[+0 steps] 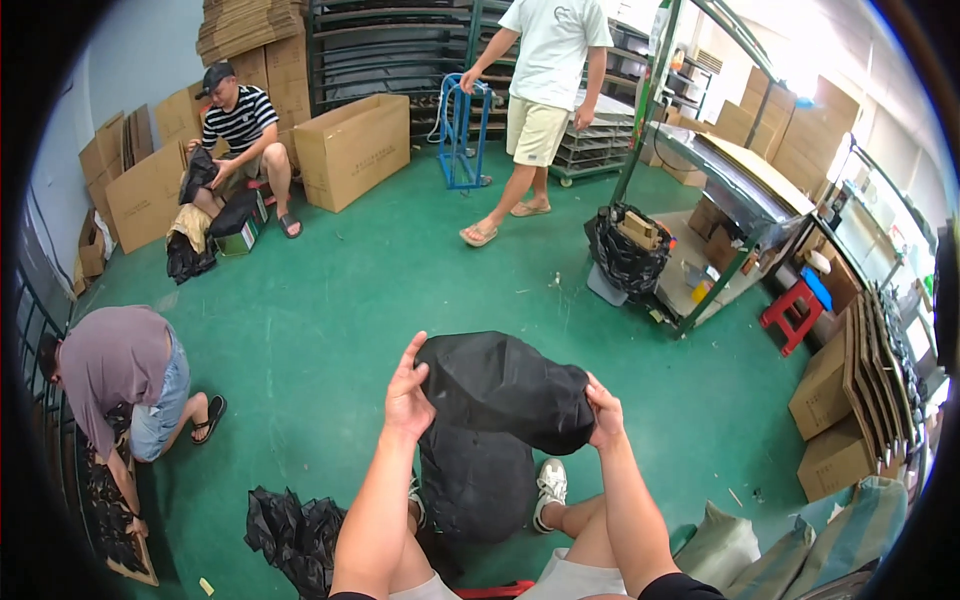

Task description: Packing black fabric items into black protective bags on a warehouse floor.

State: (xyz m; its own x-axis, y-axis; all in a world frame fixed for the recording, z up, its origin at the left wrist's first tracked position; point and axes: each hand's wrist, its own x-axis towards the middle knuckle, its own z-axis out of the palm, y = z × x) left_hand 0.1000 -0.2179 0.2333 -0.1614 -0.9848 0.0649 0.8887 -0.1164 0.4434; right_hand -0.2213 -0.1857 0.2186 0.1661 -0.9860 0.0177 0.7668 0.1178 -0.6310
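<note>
A black fabric piece [500, 385], bulging and soft, is stretched between my two hands in front of my knees; its exact kind I cannot tell. My left hand [409, 395] holds its left end with the thumb at the edge and the fingers pointing up. At the lower right end, the fingers of my right hand [604, 412] are curled around the cloth. Directly below, a larger black fabric bundle [475, 485] rests between my feet, its top partly covered by the held piece. A crumpled black plastic bag [295, 535] lies left of my legs.
On the left a person [120, 380] bends over a tray of dark pieces [110, 510]. Farther back one sits handling black cloth [200, 172], and another person [545, 80] walks by. A bin [625, 250] stands before the workbench [720, 190]; sacks [845, 540] lie at right.
</note>
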